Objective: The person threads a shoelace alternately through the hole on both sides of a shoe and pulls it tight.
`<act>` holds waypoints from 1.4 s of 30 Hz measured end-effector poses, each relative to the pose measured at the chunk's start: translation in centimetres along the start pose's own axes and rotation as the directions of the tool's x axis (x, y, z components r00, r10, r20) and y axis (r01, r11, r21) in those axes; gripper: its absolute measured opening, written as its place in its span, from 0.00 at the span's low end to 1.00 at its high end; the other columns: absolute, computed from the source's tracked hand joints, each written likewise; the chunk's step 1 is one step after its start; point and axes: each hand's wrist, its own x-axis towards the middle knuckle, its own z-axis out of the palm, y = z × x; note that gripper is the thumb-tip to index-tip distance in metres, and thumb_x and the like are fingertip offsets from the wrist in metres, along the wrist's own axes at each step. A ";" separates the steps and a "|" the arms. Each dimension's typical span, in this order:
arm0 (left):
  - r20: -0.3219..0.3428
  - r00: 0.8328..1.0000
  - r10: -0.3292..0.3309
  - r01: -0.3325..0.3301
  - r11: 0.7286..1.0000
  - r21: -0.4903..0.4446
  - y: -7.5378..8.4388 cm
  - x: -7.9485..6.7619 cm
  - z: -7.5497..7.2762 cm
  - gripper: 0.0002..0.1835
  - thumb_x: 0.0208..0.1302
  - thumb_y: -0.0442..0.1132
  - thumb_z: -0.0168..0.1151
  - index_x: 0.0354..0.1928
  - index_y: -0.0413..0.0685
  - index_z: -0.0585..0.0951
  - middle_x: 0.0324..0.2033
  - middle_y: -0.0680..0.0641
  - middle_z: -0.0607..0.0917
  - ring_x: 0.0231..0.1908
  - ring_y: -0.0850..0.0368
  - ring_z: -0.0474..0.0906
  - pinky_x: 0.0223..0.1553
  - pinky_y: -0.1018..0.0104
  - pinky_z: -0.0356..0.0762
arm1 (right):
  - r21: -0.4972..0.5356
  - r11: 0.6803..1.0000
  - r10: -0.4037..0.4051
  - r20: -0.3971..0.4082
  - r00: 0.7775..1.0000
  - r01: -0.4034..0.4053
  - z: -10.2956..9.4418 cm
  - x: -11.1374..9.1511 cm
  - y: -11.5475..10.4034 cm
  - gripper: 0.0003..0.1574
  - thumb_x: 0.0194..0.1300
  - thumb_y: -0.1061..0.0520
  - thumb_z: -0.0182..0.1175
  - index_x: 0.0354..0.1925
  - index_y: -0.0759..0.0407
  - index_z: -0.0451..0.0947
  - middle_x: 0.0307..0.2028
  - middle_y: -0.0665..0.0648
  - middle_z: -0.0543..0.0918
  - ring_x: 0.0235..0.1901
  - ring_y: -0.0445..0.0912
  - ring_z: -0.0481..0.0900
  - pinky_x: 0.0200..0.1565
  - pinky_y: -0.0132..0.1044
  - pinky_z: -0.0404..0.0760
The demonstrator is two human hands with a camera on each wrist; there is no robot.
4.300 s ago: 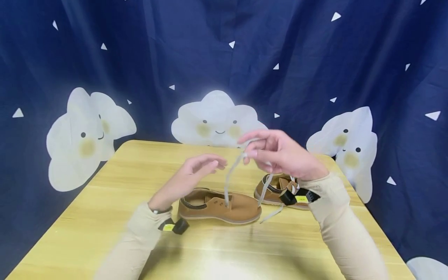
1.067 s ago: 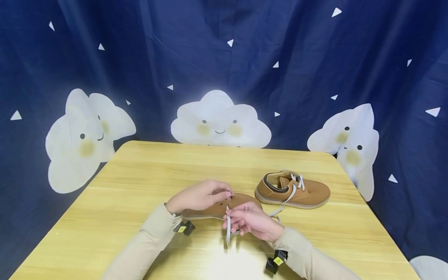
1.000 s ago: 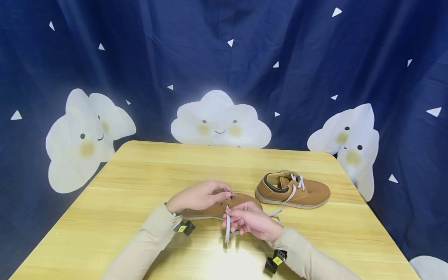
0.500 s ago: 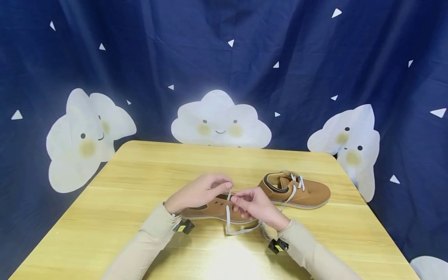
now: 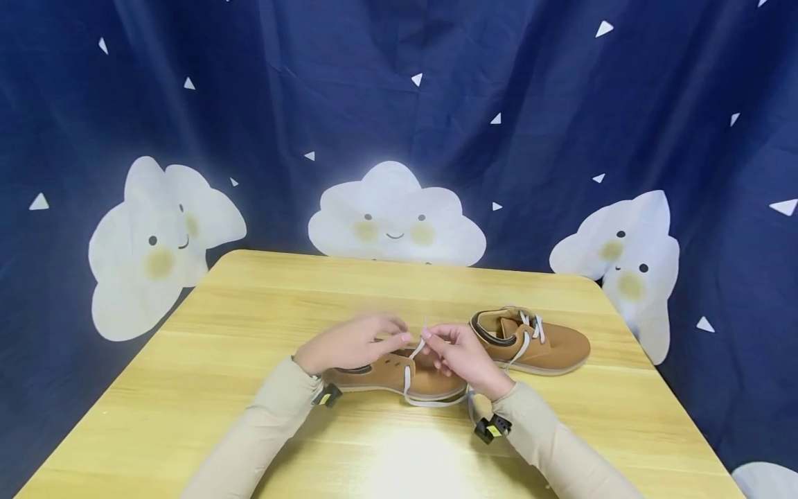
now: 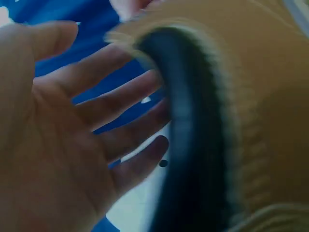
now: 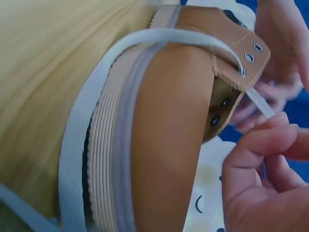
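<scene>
A brown shoe [image 5: 436,382] lies on the table with its toe to the right. A grey-white shoelace [image 7: 159,35] runs from the near side of the shoe into the front eyelet [image 7: 243,72] and comes out inside the throat. My right hand [image 5: 466,359] pinches the emerging lace end between thumb and forefinger, just above the shoe. Beside it, my left hand [image 5: 352,343] hovers over the shoe's opening, fingers loosely extended and spread in the left wrist view, holding nothing that I can see. Part of the collar is hidden beneath this hand.
A second brown shoe [image 5: 561,346], laced with a grey-white lace [image 5: 537,328], stands behind and to the right, close to my right hand. Both are on a light wooden table [image 5: 280,284]. A dark blue curtain [image 5: 349,83] with clouds hangs behind the table.
My right hand has moved from the shoe's near side up over its throat and now draws the lace end up and right. The near lace loop has shortened. My left hand has barely moved.
</scene>
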 end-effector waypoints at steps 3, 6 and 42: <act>0.074 0.997 0.005 -0.007 1.000 0.028 -0.3 0.2 0.3 0.27 0.83 0.57 0.42 0.47 0.50 0.89 0.53 0.50 0.87 0.54 0.57 0.84 0.61 0.58 0.81 | -0.036 0.999 0.028 0.059 0.998 -0.026 -0.2 0.1 0.2 0.24 0.81 0.53 0.52 0.37 0.75 0.78 0.21 0.50 0.77 0.17 0.37 0.66 0.20 0.26 0.67; 0.068 0.997 -0.022 0.020 0.999 0.031 -0.4 0.1 0.2 0.26 0.83 0.56 0.43 0.52 0.51 0.87 0.48 0.53 0.88 0.48 0.61 0.83 0.58 0.59 0.82 | -0.072 0.996 0.069 0.136 0.988 -0.059 -0.4 0.2 0.2 0.23 0.81 0.52 0.52 0.33 0.69 0.78 0.20 0.49 0.74 0.17 0.37 0.63 0.19 0.26 0.63; 0.099 0.986 -0.137 0.152 0.974 -0.170 -1.3 1.2 1.6 0.26 0.82 0.52 0.45 0.66 0.43 0.79 0.62 0.44 0.84 0.62 0.49 0.81 0.65 0.50 0.78 | -0.118 0.982 0.156 0.086 0.984 -0.145 0.7 1.8 1.2 0.18 0.76 0.56 0.57 0.29 0.61 0.84 0.09 0.43 0.57 0.10 0.37 0.50 0.14 0.29 0.52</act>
